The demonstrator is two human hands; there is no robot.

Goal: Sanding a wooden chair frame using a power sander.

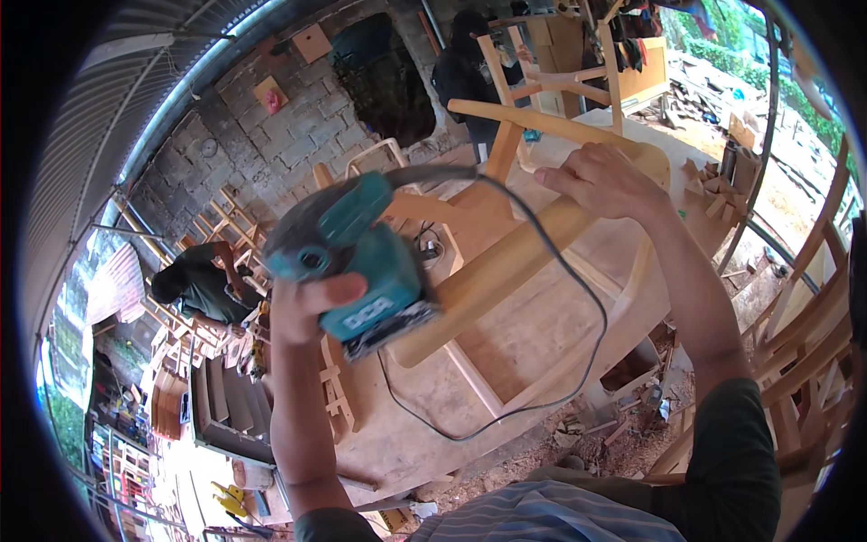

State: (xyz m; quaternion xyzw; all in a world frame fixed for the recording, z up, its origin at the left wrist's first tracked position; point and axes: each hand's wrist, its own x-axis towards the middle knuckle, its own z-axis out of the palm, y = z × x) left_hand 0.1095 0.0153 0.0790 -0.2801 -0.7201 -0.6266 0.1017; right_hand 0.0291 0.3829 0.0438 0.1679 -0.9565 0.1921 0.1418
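Pressure seemed best light and even, the left hand (312,303), forearm upright, clamped around a teal-and-black electric sander (384,257) at the left end of a rounded, pale wooden rail (501,278), contact too blurred to confirm, while the right hand (610,181), arm outstretched, curled its fingers near the other end.

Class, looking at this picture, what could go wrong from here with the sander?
1. The power cord loops loosely over the work, so it might snag or get under the sander.
2. The sander, in the left hand alone, is at the end of the wooden bar; it could tip there and mark the wood.
3. The bare right hand steadies the wood, so a slip might scrape the fingers.
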